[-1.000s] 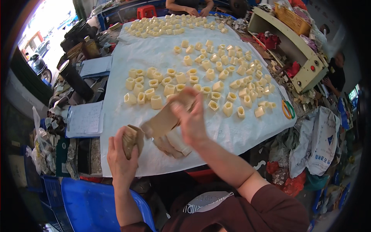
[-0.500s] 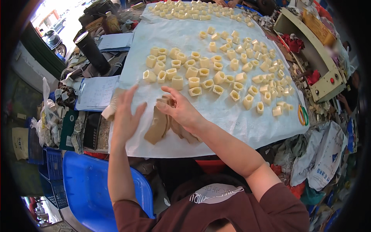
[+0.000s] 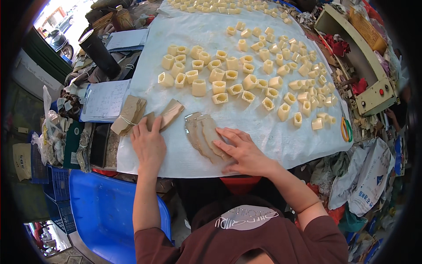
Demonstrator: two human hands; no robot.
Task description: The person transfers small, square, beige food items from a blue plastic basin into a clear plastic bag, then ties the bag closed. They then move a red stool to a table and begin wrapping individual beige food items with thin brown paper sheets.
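Note:
My left hand (image 3: 149, 148) rests near the front left of the white cloth, fingers apart, the fingertips at the lower ends of loose tan strips (image 3: 172, 113). Beside these, to the left, lies a stack of tan strips (image 3: 130, 115) with a thin tie around it. My right hand (image 3: 244, 152) lies with spread fingers on the right edge of a fan of thin, curved tan pieces (image 3: 202, 134). Part of the fan is hidden under that hand. Beyond both hands stand many pale yellow, hollow block-like pieces (image 3: 199, 87), open at one end.
A white cloth (image 3: 154, 53) covers the table. At left are a clipboard with paper (image 3: 105, 100), a black cylinder (image 3: 100, 55) and a blue plastic tub (image 3: 105, 211) below. Scissors (image 3: 346, 130) with orange and green handles lie right, near a beige machine frame (image 3: 373, 94).
My right hand has let go of the upright tan pieces and moved right, onto pieces now fanned flat. My left hand has come down onto the loose strips. The view has shifted slightly.

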